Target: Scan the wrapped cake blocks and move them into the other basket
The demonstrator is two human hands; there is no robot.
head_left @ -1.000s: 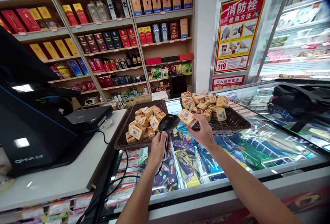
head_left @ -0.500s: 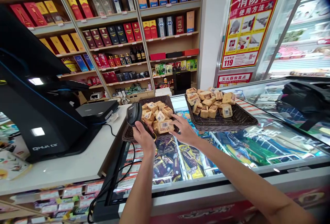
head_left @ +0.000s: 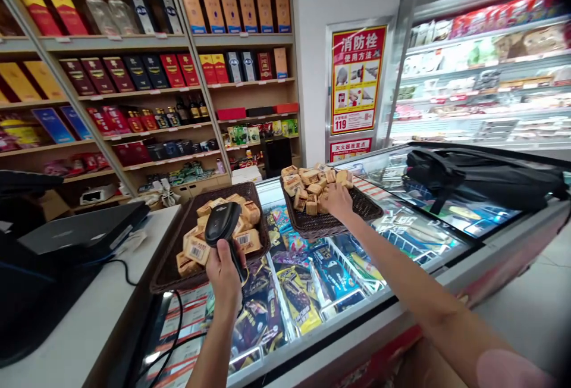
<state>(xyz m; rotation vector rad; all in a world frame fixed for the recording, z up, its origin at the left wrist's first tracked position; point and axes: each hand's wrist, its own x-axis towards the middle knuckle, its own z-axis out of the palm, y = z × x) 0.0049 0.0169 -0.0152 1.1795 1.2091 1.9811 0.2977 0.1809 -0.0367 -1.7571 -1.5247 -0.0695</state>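
A black handheld barcode scanner (head_left: 223,224) is gripped in my left hand (head_left: 225,275), its head over the left wicker basket (head_left: 167,260). Beneath it lie several small tan packs with barcodes, one pack (head_left: 248,240) just right of the scanner. At the right wicker basket (head_left: 307,230), my right hand (head_left: 339,202) reaches down onto the front of a heap of similar tan packs (head_left: 312,180). Its fingers are bent among the packs and partly hidden, so whether they grip one cannot be made out.
Both baskets rest on a glass-topped freezer with bagged frozen goods (head_left: 297,299) inside. A white counter (head_left: 102,293) with a black machine (head_left: 89,230) stands left; a cable (head_left: 178,322) runs below the left basket. A black bag (head_left: 486,180) lies right. Shelves of boxes stand behind.
My right hand has left the packs in the left basket and moved across to the right basket. The scanner stays in my left hand. The view has turned right.
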